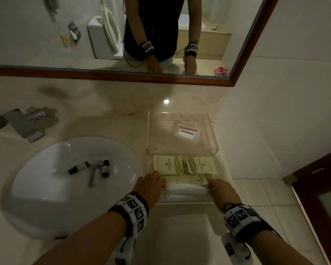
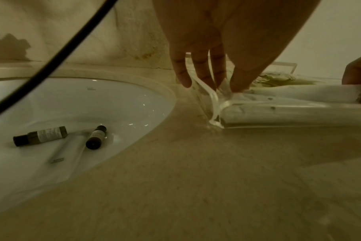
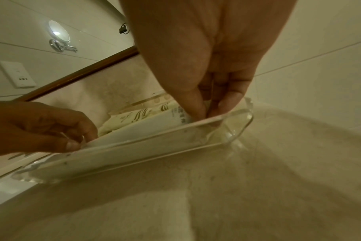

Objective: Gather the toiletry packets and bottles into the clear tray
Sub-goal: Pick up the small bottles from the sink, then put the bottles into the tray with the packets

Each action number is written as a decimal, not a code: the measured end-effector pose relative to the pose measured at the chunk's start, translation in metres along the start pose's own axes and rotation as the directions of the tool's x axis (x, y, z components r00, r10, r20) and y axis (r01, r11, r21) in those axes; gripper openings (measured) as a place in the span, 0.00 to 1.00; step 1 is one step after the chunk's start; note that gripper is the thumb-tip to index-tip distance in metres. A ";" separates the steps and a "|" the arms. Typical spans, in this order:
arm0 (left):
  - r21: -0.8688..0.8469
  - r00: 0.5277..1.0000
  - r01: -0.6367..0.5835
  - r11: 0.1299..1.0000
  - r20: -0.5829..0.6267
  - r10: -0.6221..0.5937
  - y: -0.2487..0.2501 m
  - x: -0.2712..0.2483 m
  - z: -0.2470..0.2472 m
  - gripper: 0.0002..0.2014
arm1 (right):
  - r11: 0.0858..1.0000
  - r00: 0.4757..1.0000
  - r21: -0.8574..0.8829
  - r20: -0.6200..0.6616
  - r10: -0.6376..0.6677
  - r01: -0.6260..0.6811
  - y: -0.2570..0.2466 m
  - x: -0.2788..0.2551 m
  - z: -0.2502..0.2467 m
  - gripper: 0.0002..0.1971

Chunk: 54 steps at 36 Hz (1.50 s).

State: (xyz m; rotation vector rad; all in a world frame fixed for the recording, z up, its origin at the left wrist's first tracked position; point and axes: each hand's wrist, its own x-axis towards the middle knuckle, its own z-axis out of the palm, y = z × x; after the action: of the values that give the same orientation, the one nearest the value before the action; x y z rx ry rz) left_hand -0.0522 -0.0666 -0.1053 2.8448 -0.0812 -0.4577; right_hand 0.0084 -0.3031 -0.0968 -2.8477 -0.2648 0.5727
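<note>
A clear tray (image 1: 183, 202) stands on the counter right of the sink, holding cream patterned packets (image 1: 182, 165) and a long white packet (image 1: 185, 189) near its front wall. My left hand (image 1: 161, 183) holds the white packet's left end with curled fingers (image 2: 206, 73). My right hand (image 1: 208, 186) pinches the packet's right end (image 3: 181, 119) between thumb and fingers, just inside the tray's corner (image 3: 243, 124). Two small dark bottles (image 1: 78, 167) (image 1: 105, 168) and a thin tube (image 1: 95, 175) lie in the white sink basin (image 1: 46, 180).
A second clear box (image 1: 212, 150) with a striped card (image 1: 186, 131) sits right behind the tray. The tap (image 1: 25, 123) is at the far left. A wood-framed mirror (image 1: 111, 76) runs above the counter, a tiled wall stands at the right, and the counter's front edge lies below my wrists.
</note>
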 end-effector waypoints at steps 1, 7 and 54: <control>0.006 1.000 -0.002 1.000 -0.001 0.002 0.000 -0.001 0.001 0.18 | 1.000 1.000 -0.002 0.008 0.000 0.000 0.000 0.000 0.000 0.10; 0.020 1.000 0.019 1.000 -0.004 -0.019 0.003 -0.004 0.003 0.17 | 1.000 1.000 0.012 0.028 -0.012 0.012 -0.001 0.000 0.000 0.10; -0.084 0.902 0.431 0.898 0.060 -0.427 -0.227 -0.066 -0.053 0.19 | 0.965 0.938 0.007 0.236 -0.256 0.262 -0.274 0.050 0.042 0.12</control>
State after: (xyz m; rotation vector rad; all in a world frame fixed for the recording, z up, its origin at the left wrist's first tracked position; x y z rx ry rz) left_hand -0.0949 0.1722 -0.0959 2.7493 0.5594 -0.5866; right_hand 0.0012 -0.0216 -0.0828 -2.7023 -0.6802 0.8530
